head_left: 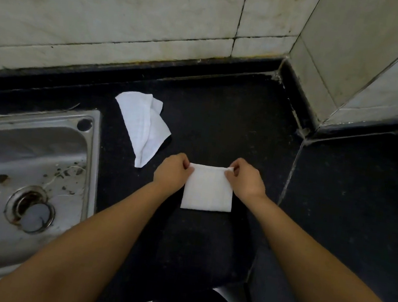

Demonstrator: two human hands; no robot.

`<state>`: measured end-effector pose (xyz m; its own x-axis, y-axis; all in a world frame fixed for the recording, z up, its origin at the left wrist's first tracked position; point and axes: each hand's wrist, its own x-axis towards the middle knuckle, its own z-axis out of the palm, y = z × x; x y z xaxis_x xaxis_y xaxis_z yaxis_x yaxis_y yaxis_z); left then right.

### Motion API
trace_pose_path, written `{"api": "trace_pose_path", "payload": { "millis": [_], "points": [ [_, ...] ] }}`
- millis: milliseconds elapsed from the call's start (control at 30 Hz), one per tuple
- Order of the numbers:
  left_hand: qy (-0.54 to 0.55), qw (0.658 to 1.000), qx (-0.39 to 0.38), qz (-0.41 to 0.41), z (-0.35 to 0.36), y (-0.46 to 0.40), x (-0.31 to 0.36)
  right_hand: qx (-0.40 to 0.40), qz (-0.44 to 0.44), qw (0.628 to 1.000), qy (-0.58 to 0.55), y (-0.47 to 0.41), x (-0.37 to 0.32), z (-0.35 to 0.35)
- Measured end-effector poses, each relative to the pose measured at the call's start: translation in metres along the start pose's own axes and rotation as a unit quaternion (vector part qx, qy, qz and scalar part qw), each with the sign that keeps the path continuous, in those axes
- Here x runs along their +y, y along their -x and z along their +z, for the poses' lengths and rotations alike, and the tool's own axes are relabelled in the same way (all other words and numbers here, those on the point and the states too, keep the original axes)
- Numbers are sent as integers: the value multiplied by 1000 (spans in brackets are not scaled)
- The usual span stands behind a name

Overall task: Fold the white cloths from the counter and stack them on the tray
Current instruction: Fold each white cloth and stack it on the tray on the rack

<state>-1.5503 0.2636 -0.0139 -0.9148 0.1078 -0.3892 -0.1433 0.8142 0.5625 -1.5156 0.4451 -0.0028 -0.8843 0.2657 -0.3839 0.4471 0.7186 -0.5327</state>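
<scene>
A folded white cloth [208,190] lies flat on the black surface [223,118] at centre frame. The left hand [172,172] pinches its upper-left corner, the right hand [245,180] its upper-right — each grip closed on the cloth's top edge. A second, crumpled white cloth [142,125] lies up-left, beside a steel sink [24,164].
</scene>
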Motion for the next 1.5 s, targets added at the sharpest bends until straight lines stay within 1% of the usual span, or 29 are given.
{"api": "trace_pose_path", "payload": {
  "millis": [67,133,167,267,367,467,533,567,633,700,767,867,1000,1100,1200,1267,1333,1433,1500],
  "points": [
    [-17,999,42,7,1,5,0,24,4,1000,19,3,1,1],
    [-63,995,74,1,3,13,-1,29,33,998,35,8,1,1],
    [-91,993,73,-6,5,18,-1,21,47,997,53,12,1,1],
    [-162,986,33,-20,16,27,1,5,74,987,142,24,-6,12],
    [-162,986,18,-23,22,27,11,23,107,980,169,27,-16,23],
    [-114,993,-3,-35,19,26,15,-10,163,981,109,24,-22,22],
    [-38,998,-22,-33,14,28,13,-37,186,980,60,26,-23,16],
    [13,999,-31,-21,10,29,14,-38,188,981,29,28,-22,12],
    [93,994,-54,11,1,33,22,-27,180,981,-60,35,-17,1],
    [162,983,-79,30,-4,38,36,0,168,968,-185,51,-8,-15],
    [228,967,-110,30,-1,46,58,38,162,941,-294,72,8,-35],
    [277,944,-178,40,17,64,99,107,168,900,-388,113,47,-64],
    [263,911,-306,89,61,119,151,167,199,808,-529,192,109,-91],
    [240,886,-380,117,100,183,180,219,246,755,-568,269,157,-94],
    [186,868,-435,150,147,258,194,273,286,694,-602,356,206,-80],
    [157,849,-475,169,180,314,196,318,277,652,-630,423,235,-65],
    [131,824,-520,185,212,377,192,372,249,616,-648,496,259,-48],
    [112,777,-588,193,260,478,178,443,221,575,-651,610,290,-18],
    [93,749,-625,196,287,548,168,485,227,551,-640,682,307,2]
  ]
}}
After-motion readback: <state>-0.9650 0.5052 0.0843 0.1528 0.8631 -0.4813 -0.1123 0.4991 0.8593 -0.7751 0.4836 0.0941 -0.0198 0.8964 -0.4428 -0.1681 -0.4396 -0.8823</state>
